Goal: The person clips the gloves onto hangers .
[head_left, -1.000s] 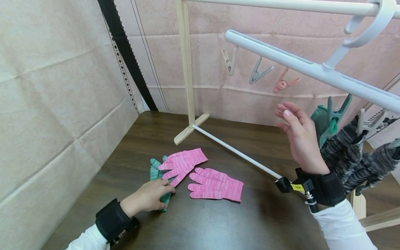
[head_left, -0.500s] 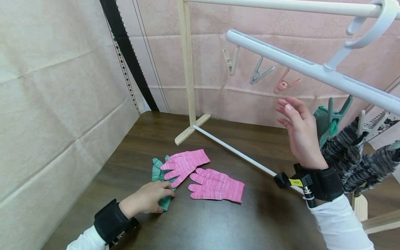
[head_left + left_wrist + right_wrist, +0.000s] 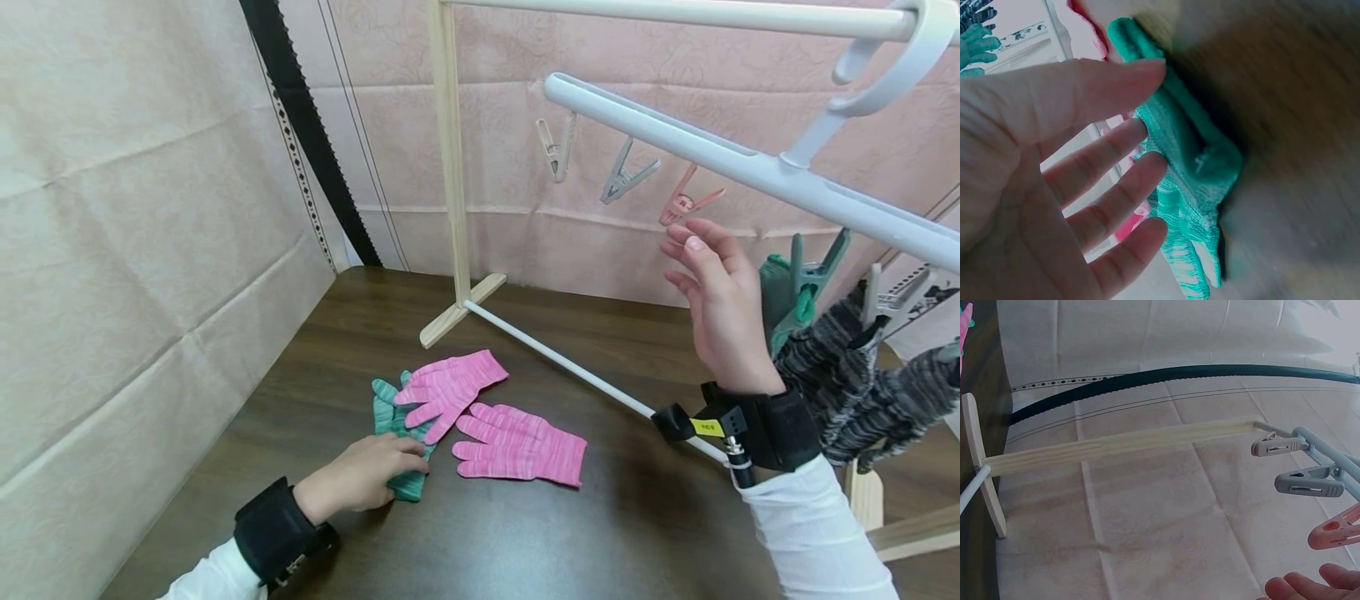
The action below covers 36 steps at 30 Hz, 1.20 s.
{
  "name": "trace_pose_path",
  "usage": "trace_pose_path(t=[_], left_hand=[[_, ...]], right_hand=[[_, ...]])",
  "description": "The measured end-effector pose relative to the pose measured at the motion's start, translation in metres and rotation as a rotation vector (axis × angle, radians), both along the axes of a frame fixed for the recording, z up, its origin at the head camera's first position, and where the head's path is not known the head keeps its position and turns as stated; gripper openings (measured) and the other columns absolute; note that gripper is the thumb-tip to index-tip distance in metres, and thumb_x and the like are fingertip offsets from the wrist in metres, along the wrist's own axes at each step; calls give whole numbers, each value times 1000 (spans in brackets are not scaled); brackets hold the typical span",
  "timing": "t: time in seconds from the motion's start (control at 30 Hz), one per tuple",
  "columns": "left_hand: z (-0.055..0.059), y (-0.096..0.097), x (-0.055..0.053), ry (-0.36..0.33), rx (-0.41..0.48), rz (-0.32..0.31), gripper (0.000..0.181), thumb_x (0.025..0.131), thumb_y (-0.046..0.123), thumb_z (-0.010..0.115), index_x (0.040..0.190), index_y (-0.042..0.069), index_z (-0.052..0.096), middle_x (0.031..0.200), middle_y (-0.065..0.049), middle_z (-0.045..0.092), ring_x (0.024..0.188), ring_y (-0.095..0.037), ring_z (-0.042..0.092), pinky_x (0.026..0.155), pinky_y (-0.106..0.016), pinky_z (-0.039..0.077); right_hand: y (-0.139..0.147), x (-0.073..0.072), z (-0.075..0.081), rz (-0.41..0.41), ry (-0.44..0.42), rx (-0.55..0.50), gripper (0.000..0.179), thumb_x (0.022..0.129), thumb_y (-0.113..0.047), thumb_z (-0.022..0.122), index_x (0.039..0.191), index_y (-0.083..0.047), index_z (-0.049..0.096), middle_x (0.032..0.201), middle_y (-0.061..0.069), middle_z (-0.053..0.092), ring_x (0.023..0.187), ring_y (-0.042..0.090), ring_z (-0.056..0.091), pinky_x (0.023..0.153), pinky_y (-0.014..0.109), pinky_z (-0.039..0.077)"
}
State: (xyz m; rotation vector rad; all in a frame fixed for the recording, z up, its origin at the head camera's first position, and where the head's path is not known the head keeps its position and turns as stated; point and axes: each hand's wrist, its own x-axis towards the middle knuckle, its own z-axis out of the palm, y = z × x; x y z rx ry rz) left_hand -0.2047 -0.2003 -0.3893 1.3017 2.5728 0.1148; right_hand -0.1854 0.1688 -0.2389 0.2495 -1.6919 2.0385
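On the brown table, my left hand (image 3: 367,471) touches a green knit glove (image 3: 408,483), which lies partly under a pink striped glove (image 3: 453,387). In the left wrist view, the thumb and separated fingers reach the edge of the green glove (image 3: 1191,150), whose cuff looks folded. A second pink glove (image 3: 521,446) lies flat to the right. Raised at the right, my right hand (image 3: 723,304) has loosely bent fingers and holds nothing. Its fingertips are just below a pink clothespin (image 3: 686,200), apparently not touching it.
A pale blue hanger (image 3: 675,142) hangs from the rack's white bar (image 3: 675,10), with grey (image 3: 626,175) and beige (image 3: 557,154) clothespins on it. At the right, a green glove (image 3: 776,292) and dark striped gloves (image 3: 825,358) hang clipped. The rack's wooden post (image 3: 450,167) stands behind.
My left hand has shifted slightly right, and the green glove and the pink glove on top have slid right with it. My right hand has risen a little toward the pink clothespin.
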Motion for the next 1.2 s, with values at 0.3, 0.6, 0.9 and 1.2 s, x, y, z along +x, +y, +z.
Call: trace_pose_path(t=[0.3,0.6,0.9,1.2], left_hand=[[-1,6,2,-11,-17,-31,47,68,6,71,112,18,60,120,-3,54,105,-23,51,82,-40,45],[-3,16,3,-8,-23,-68,50,67,10,72,114,19,59,125,-3,52,106,-23,50,83,-38,45],[-2,22,4,8,-77,-110,59,65,8,72,120,22,55,131,-2,47,106,-21,49,82,-33,45],[0,26,9,21,-110,-123,64,65,4,70,124,24,51,133,-1,45,107,-20,47,83,-32,44]], right_hand=[[-3,-4,8,-20,9,-34,37,89,-19,52,122,-7,39,118,3,46,111,17,45,84,20,39],[-4,-7,11,33,60,-83,32,88,-14,51,118,-6,42,112,5,51,107,18,49,84,21,41],[-5,-10,13,80,128,-118,26,89,-9,49,113,-4,45,108,9,54,103,21,50,82,24,42],[-7,-13,15,75,157,-119,28,88,-8,49,115,-2,44,101,9,55,97,22,51,79,26,42]])
